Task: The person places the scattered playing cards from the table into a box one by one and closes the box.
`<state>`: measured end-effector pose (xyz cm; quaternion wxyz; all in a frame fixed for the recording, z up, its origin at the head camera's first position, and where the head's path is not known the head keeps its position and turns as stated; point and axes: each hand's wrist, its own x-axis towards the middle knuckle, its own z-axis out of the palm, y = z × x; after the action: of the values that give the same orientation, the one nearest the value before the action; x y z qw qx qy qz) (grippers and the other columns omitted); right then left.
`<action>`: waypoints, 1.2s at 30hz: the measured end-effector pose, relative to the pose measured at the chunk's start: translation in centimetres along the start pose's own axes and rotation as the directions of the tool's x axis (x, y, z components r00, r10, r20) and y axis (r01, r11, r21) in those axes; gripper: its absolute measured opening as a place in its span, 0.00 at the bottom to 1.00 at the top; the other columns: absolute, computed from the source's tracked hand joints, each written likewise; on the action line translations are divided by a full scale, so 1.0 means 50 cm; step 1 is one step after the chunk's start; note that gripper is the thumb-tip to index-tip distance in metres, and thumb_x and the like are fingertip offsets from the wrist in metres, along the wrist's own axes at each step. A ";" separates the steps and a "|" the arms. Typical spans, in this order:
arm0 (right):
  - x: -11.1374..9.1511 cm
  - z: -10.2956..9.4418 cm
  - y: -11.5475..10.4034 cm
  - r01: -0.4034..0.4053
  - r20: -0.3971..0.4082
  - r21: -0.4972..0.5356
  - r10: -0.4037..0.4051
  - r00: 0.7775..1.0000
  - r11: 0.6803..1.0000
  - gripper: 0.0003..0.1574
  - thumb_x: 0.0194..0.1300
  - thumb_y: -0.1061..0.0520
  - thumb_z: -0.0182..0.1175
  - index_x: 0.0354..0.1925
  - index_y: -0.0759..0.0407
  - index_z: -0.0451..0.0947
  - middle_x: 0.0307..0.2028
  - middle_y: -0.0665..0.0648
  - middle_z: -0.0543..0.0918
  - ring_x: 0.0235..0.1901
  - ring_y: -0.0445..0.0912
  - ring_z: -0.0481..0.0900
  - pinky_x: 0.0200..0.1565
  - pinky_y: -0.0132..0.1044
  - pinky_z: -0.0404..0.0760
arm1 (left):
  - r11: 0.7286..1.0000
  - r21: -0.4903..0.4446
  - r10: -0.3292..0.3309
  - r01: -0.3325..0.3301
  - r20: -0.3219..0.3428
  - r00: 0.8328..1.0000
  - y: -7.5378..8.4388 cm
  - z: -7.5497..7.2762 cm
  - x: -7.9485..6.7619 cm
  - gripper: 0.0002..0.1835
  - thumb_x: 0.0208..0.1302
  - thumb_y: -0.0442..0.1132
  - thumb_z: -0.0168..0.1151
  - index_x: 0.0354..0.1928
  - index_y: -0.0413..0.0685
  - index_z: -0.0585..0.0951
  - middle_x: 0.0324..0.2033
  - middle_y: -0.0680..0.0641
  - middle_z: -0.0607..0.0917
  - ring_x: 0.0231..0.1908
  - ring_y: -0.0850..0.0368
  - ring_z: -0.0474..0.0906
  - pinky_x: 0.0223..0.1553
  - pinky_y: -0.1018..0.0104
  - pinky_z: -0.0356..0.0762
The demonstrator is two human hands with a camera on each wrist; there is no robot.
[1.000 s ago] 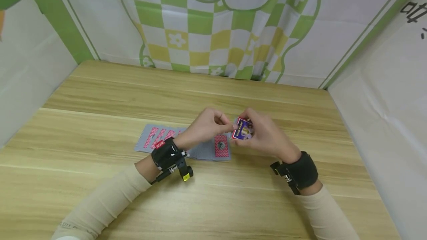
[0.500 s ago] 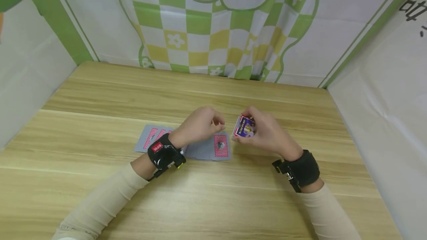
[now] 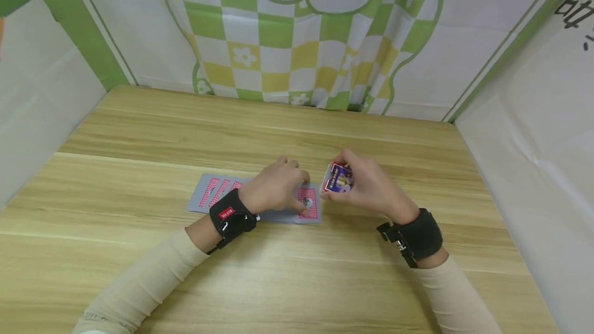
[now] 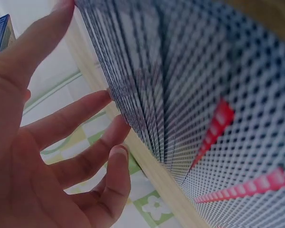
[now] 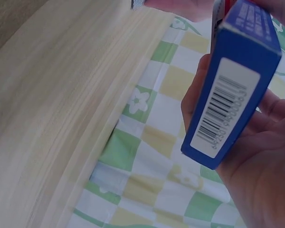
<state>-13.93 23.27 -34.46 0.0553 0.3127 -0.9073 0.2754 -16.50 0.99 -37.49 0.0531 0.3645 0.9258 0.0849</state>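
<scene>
Playing cards [image 3: 211, 194] lie face down on the table in an overlapping row, grey-bordered with red centres. My left hand [image 3: 274, 185] is over the right part of this row, covering its middle in the head view. Its thumb and fingers are spread apart, and the left wrist view shows the fingertips [image 4: 119, 124] right at the cards' edges. To the right, my right hand [image 3: 371, 184] grips a small card box [image 3: 339, 178] between thumb and fingers, raised above the table. The right wrist view shows the box's blue side with a white barcode label [image 5: 224, 110].
The wooden table [image 3: 297, 277] reaches back to a green, white and yellow checkered curtain [image 3: 278, 30]. White walls stand at the left and right. Black straps with small cameras sit on both wrists.
My left hand first was at the box's opening, then drew back left with its fingers curled. Now it has come down over the cards and spread its fingers. The right hand keeps hold of the box.
</scene>
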 end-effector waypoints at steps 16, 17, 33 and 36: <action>0.002 0.004 -0.001 0.006 0.019 0.031 -0.006 1.000 1.000 0.34 0.43 0.46 0.75 0.43 0.57 0.68 0.30 0.49 0.77 0.26 0.40 0.75 0.23 0.34 0.79 | 0.971 -0.237 -0.011 0.014 0.014 1.000 -0.002 -0.003 0.004 0.32 0.41 0.51 0.77 0.44 0.48 0.69 0.30 0.51 0.75 0.32 0.57 0.69 0.26 0.67 0.71; 0.001 0.004 -0.002 0.006 0.020 0.034 -0.007 1.000 0.999 0.34 0.44 0.46 0.75 0.43 0.57 0.68 0.30 0.49 0.77 0.26 0.39 0.75 0.23 0.34 0.79 | 0.966 -0.258 -0.009 0.015 0.026 1.000 -0.002 -0.005 0.004 0.31 0.42 0.50 0.77 0.44 0.48 0.69 0.28 0.51 0.75 0.29 0.58 0.70 0.23 0.68 0.70; 0.001 0.009 0.000 0.004 0.029 0.038 -0.005 1.000 0.999 0.34 0.44 0.45 0.74 0.43 0.57 0.68 0.30 0.49 0.78 0.26 0.39 0.75 0.23 0.34 0.79 | 0.984 -0.179 0.008 -0.016 -0.047 0.999 -0.011 -0.007 0.008 0.27 0.43 0.52 0.76 0.43 0.48 0.76 0.35 0.52 0.76 0.35 0.57 0.69 0.31 0.64 0.73; 0.000 0.009 0.002 0.010 0.030 0.044 -0.011 0.999 0.999 0.33 0.45 0.46 0.74 0.43 0.57 0.68 0.31 0.49 0.78 0.27 0.40 0.75 0.24 0.34 0.79 | 0.958 -0.281 0.058 -0.059 -0.014 0.998 -0.017 -0.016 0.008 0.21 0.48 0.47 0.74 0.39 0.46 0.76 0.30 0.50 0.77 0.30 0.57 0.71 0.29 0.63 0.73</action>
<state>-13.96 23.08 -34.87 0.0362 0.3228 -0.9002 0.2902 -17.49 0.56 -36.88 0.0992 0.3803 0.8933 0.2181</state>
